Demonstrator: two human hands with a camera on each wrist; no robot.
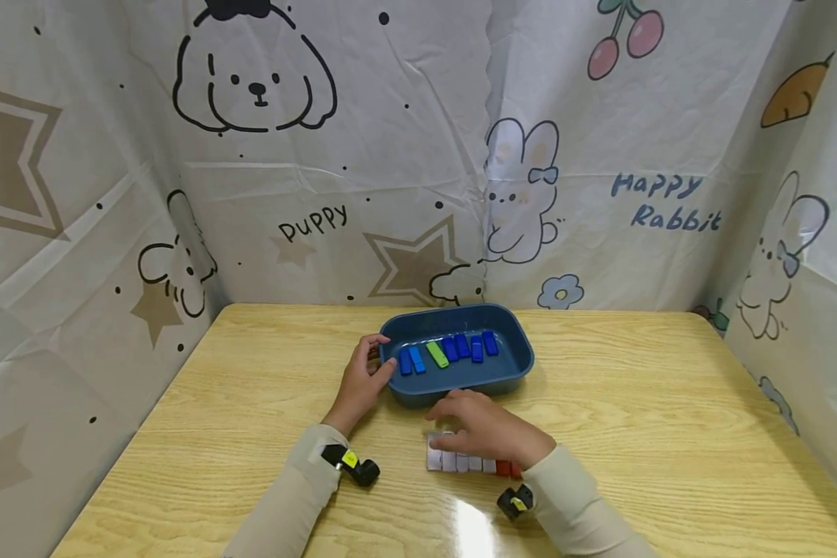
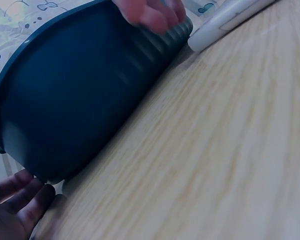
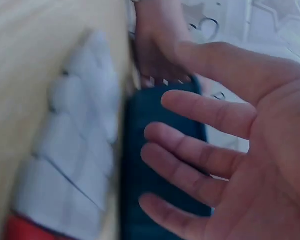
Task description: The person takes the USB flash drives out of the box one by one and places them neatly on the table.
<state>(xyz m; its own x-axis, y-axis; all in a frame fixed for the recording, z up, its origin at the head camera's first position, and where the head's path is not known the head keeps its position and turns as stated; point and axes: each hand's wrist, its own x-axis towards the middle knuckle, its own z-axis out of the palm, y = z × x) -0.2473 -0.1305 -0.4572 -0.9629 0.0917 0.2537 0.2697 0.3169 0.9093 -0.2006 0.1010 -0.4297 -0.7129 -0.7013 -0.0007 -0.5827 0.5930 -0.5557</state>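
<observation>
L hand is holding the L end of the blue bin, thumb bearing on the near side of the rim, fingers going around the end; exact finger contact is prob. hard to call, since the L wrist cam is catching only part of it. R hand is hanging over the row on the table, fingers spread and loose, tips pointing at the bin's near wall.

Bin is sitting on the wood table. Inside, 7 small pcs are lying in a rough line: dark blue pcs, one lighter blue pc, and one green pc tilting L of center.

Row is lying just in front of the bin: white pcs side by side, then red pcs at the R end, partly hidden by R hand. Printed curtain is hanging behind.
</observation>
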